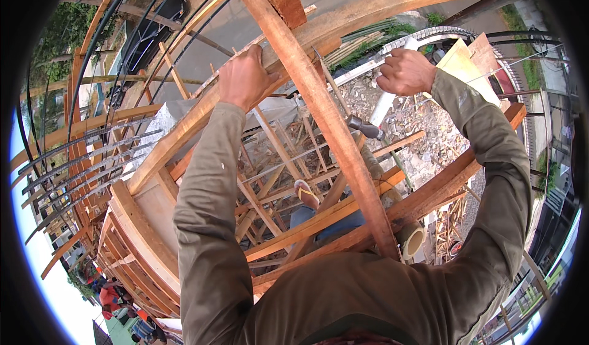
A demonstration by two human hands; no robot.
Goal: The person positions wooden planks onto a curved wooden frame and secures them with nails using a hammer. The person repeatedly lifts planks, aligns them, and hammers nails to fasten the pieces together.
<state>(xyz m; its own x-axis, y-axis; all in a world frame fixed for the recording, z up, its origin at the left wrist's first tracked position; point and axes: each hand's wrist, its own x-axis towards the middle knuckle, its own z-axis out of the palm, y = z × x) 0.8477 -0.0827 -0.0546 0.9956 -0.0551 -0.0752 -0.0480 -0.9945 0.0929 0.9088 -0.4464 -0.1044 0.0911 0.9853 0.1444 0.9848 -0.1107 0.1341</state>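
Note:
My left hand (245, 78) grips the upper edge of a long wooden beam (172, 142), fingers curled over it. My right hand (406, 72) is closed round the white handle (385, 107) of a hammer. The hammer's dark head (364, 127) points down, in the air beyond a second beam. That reddish-brown beam (328, 112) slants from the top of the view down toward my chest, between my two arms. A short wooden block (281, 2) stands against its far end.
Lower crossbeams (319, 225) and a bamboo pole (410, 239) lie below me. One sandalled foot (305, 194) shows among the timbers. Rubble (405, 133) covers ground far beneath. Steel bars (86, 161) jut at left, beside black cables (116, 32). Several people (113, 299) are at lower left.

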